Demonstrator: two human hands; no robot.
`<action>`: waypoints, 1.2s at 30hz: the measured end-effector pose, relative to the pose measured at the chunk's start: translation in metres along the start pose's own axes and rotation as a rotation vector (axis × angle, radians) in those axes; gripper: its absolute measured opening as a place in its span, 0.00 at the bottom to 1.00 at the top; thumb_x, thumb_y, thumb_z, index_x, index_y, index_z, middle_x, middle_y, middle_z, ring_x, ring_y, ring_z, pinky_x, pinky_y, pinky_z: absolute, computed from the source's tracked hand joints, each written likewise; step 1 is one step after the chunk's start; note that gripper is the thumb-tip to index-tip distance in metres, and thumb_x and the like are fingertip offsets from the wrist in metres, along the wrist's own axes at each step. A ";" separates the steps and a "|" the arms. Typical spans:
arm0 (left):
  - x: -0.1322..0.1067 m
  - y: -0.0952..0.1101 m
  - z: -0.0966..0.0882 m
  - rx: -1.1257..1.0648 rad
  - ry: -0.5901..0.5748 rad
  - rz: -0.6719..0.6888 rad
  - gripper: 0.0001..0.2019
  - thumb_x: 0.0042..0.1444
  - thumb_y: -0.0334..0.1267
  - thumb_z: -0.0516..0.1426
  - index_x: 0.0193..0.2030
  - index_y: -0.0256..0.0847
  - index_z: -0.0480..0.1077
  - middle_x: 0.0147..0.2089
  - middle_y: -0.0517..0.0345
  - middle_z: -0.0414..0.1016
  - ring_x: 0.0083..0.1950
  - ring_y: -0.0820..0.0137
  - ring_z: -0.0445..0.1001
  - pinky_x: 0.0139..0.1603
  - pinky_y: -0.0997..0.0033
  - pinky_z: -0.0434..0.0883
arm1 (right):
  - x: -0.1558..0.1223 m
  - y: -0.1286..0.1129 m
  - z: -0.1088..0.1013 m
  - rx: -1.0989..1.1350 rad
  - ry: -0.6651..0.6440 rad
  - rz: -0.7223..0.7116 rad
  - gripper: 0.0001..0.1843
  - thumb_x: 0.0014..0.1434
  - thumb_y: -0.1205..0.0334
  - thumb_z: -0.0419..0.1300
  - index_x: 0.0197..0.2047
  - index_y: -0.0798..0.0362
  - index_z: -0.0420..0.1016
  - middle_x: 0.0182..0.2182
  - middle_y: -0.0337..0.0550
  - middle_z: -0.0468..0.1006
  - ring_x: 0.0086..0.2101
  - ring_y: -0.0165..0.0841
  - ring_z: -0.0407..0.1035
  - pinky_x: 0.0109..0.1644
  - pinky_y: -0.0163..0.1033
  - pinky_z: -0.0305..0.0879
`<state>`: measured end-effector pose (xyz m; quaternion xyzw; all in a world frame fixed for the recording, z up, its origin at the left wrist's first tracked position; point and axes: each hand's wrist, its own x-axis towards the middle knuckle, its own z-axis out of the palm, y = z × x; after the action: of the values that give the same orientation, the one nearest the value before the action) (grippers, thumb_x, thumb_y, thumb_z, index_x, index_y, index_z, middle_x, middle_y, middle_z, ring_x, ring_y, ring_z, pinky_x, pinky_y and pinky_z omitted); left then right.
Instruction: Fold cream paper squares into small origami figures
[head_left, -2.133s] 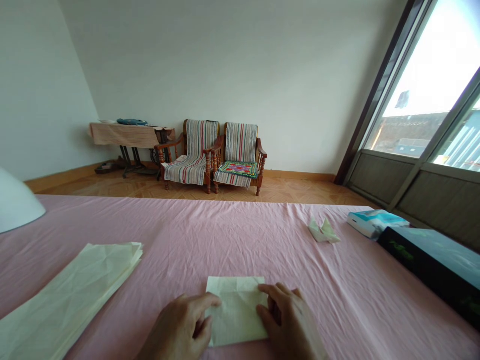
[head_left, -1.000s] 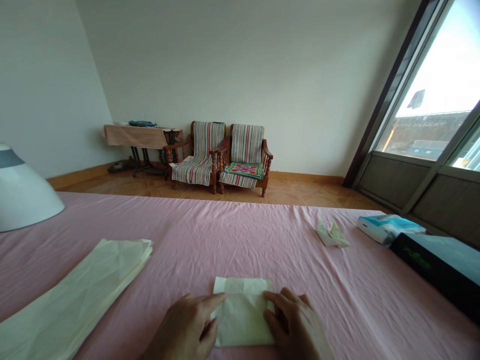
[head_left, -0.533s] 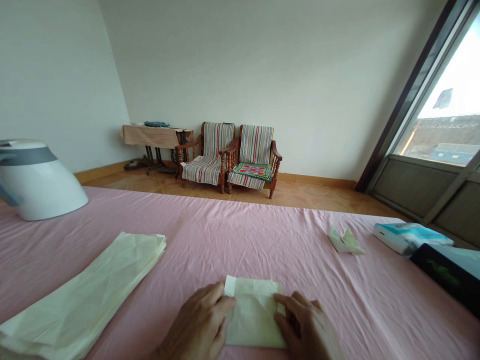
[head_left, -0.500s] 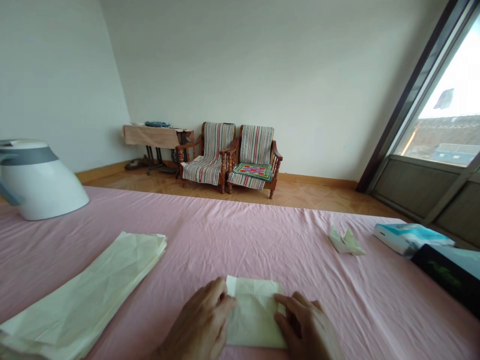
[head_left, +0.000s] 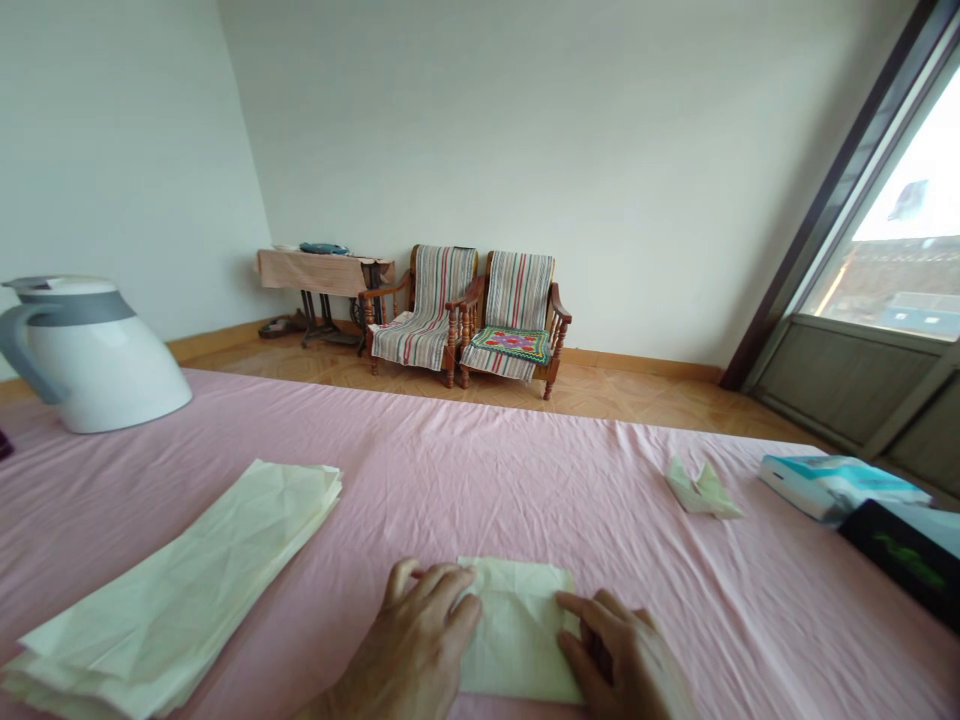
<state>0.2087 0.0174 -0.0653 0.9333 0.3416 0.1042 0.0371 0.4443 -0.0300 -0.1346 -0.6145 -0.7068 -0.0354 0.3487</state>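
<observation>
A small folded sheet of pale cream paper (head_left: 517, 630) lies on the pink tablecloth (head_left: 480, 480) at the near edge. My left hand (head_left: 416, 645) rests on its left side, fingers stretched flat over the top left corner. My right hand (head_left: 626, 660) presses on the right side of the paper, fingers laid out along its edge. Both hands touch the paper and pin it flat against the cloth. The lower part of each hand runs out of the picture.
A stack of cream paper sheets (head_left: 180, 580) lies at the left. A white kettle (head_left: 94, 355) stands far left. A small folded paper shape (head_left: 701, 490), a teal-and-white box (head_left: 832, 485) and a black box (head_left: 904, 565) sit at the right. Two striped chairs (head_left: 472, 320) stand by the wall.
The view has swung left, bringing the kettle fully into sight. My left hand has slid up over the paper's top left corner, folding it under. My right hand stays put.
</observation>
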 end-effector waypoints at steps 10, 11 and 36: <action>0.000 0.001 0.001 0.049 0.047 0.038 0.18 0.58 0.25 0.53 0.53 0.45 0.67 0.54 0.54 0.72 0.55 0.59 0.68 0.54 0.55 0.55 | 0.000 -0.002 -0.002 -0.020 -0.033 0.009 0.18 0.66 0.51 0.48 0.44 0.48 0.76 0.24 0.37 0.72 0.24 0.31 0.69 0.32 0.37 0.59; 0.000 0.001 0.001 0.050 0.059 0.062 0.18 0.60 0.28 0.53 0.56 0.46 0.65 0.54 0.55 0.72 0.55 0.59 0.68 0.54 0.56 0.55 | 0.001 -0.003 -0.004 -0.027 -0.038 0.010 0.17 0.65 0.52 0.48 0.44 0.48 0.76 0.24 0.37 0.73 0.24 0.31 0.70 0.32 0.38 0.59; 0.000 0.003 -0.005 -0.053 0.112 0.068 0.15 0.66 0.41 0.52 0.59 0.54 0.65 0.51 0.57 0.69 0.49 0.63 0.65 0.51 0.60 0.55 | -0.005 -0.039 -0.014 -0.149 0.070 -0.544 0.26 0.59 0.54 0.58 0.58 0.56 0.67 0.49 0.46 0.78 0.47 0.38 0.74 0.47 0.38 0.70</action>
<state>0.2096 0.0152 -0.0601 0.9358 0.3082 0.1667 0.0390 0.4155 -0.0505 -0.1121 -0.4246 -0.8288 -0.2008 0.3042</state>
